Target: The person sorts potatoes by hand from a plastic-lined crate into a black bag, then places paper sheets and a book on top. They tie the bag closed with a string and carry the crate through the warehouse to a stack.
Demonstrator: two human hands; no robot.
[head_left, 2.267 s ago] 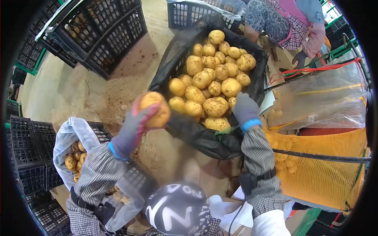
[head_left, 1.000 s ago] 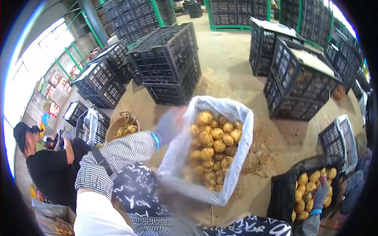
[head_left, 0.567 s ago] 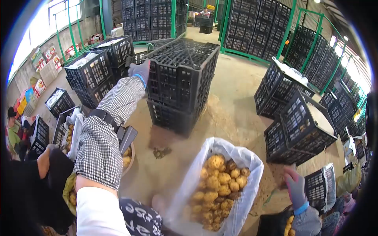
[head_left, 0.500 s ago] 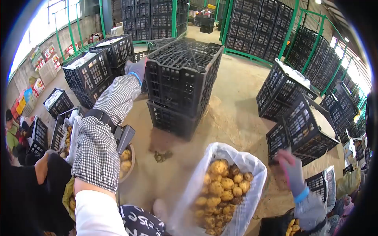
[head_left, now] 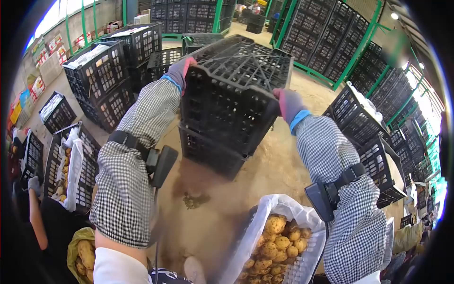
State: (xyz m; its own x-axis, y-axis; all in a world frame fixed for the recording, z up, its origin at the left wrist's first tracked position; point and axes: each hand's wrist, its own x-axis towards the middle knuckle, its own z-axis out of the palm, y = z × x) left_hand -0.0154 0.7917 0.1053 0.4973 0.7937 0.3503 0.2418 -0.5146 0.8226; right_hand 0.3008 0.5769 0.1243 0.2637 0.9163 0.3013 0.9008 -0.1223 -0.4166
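Both my hands wear grey and pink gloves. My left hand (head_left: 182, 75) is closed round the near left corner of the upper black crate (head_left: 227, 97). At the near right corner of that crate, my right hand (head_left: 289, 104) has its fingers wrapped over the rim. The upper crate is tilted a little and rests on or just above a lower black crate (head_left: 210, 151); the exact contact is unclear. Nearer to me stands a crate with a white liner (head_left: 279, 201), holding several potatoes (head_left: 279, 244).
Stacked crates stand at the left (head_left: 97, 75) and right (head_left: 354, 111). A lined crate of potatoes (head_left: 75, 165) is at the left, beside a co-worker's gloved hand (head_left: 34, 185). A sack of potatoes (head_left: 85, 258) sits at the bottom left. Green frames (head_left: 307, 71) stand behind.
My right hand has moved from the right side onto the upper crate's near right corner and closed there. The upper crate has shifted and tilted slightly over the lower one.
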